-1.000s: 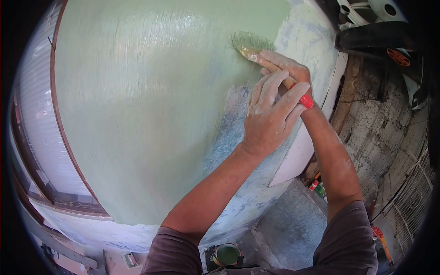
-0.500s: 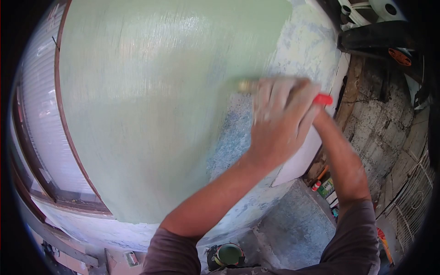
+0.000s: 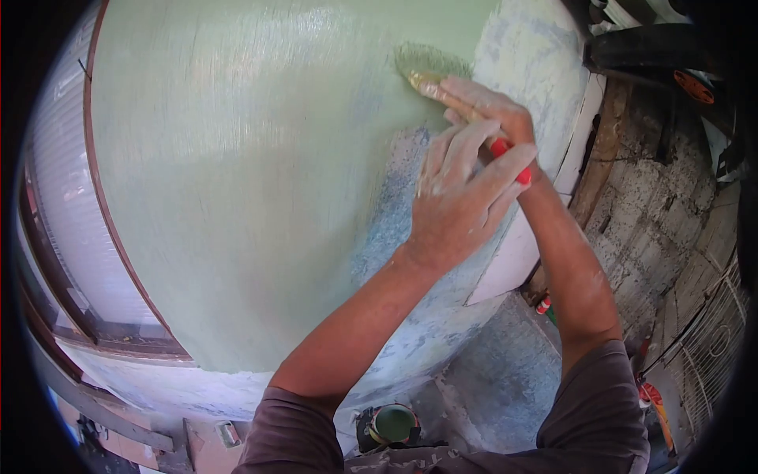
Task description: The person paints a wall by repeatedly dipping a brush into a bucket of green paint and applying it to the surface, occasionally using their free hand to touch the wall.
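Observation:
My right hand (image 3: 499,107) is closed around a paintbrush with a red-ended handle (image 3: 512,160). The brush's wide bristles (image 3: 430,63) press on the wet pale-green paint of the wall (image 3: 260,174), near the green's right edge. Below it, my left hand (image 3: 462,178) is spread open, palm toward the wall, with its thumb lying over the red end of the handle. Both hands carry whitish smears. Left of my left hand, a speckled blue-grey patch (image 3: 391,201) shows through the green.
A bucket of green paint (image 3: 395,424) stands on the floor below my arms. To the left is a brown-framed window with ribbed panes (image 3: 79,205). Rough blockwork (image 3: 651,178) and a wire rack (image 3: 714,355) stand at the right, with a dark object (image 3: 655,49) above.
The brush and my right hand have moved up the wall, and the handle now slants down to the right. My left hand has shifted slightly left and up, uncovering more of the right hand.

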Tool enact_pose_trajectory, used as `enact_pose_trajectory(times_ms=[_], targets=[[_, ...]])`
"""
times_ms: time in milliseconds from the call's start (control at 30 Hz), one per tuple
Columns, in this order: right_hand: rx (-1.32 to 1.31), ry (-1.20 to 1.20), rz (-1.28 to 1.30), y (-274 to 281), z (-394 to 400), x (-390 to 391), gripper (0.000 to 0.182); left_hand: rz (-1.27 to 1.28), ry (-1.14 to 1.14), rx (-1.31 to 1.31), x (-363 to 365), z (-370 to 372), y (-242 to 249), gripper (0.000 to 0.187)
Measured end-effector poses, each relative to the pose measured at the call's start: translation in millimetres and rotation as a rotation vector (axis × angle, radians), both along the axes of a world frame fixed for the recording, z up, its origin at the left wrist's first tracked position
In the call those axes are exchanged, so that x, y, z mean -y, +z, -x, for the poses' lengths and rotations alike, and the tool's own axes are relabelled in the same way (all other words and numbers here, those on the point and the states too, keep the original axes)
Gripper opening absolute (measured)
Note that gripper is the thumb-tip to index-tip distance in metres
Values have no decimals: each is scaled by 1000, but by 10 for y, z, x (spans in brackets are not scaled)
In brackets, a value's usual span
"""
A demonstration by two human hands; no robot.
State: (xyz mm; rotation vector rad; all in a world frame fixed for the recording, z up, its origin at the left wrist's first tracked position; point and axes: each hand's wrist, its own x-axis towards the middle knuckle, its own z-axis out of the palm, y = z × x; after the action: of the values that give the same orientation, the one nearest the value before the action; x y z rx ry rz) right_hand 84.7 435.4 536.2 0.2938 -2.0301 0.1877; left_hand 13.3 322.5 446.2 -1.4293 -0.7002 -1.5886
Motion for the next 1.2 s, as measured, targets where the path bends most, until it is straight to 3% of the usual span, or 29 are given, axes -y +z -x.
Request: enact_pose_trajectory(times_ms=[33, 133, 467, 533, 600, 667, 767, 800, 900, 933, 1000, 1033, 1067, 1133, 1200], targets=[[-81, -192, -310, -66, 0, -7, 40, 18, 9, 2, 19, 1, -113, 41], [-59, -189, -372, -281, -49, 56, 42, 73, -20, 10, 58, -16, -373, 45], [52, -213, -262, -724, -128, 124, 34, 155, -19, 52, 184, -120, -747, 47], [309, -99, -119, -603, -276, 139, 34, 176, -29, 62, 308, -188, -651, 43], [506, -43, -26, -372, -413, 114, 34, 248, -59, 93, 381, -193, -178, 36], [460, -119, -48, 48, -413, -33, 33, 297, -53, 96, 351, -141, 401, 32], [110, -240, -235, 920, -326, -304, 34, 253, -18, -92, 190, 47, 1447, 25], [-9, -267, -322, 1250, -306, -365, 34, 274, -36, -213, 455, 41, 1706, 32], [-331, -389, -630, 1952, -267, -593, 35, 169, 30, -430, 470, 108, 2179, 37], [-350, -377, -620, 2004, -204, -623, 36, 110, 70, -473, 425, 113, 2221, 36], [-245, -196, -262, 1920, -89, -630, 34, 105, 116, -438, 364, 201, 2095, 33], [-169, -312, -294, 1715, -16, -437, 30, 125, 119, -415, 345, 247, 1945, 31], [-132, 17, -165, 1476, 83, -362, 22, 144, 121, -393, 325, 284, 1756, 29], [-136, 84, -309, 1086, 120, -208, 19, 175, 131, -350, 299, 349, 1338, 26], [-108, -15, -277, 650, 114, -278, 31, 193, 141, -305, 270, 391, 914, 24]])
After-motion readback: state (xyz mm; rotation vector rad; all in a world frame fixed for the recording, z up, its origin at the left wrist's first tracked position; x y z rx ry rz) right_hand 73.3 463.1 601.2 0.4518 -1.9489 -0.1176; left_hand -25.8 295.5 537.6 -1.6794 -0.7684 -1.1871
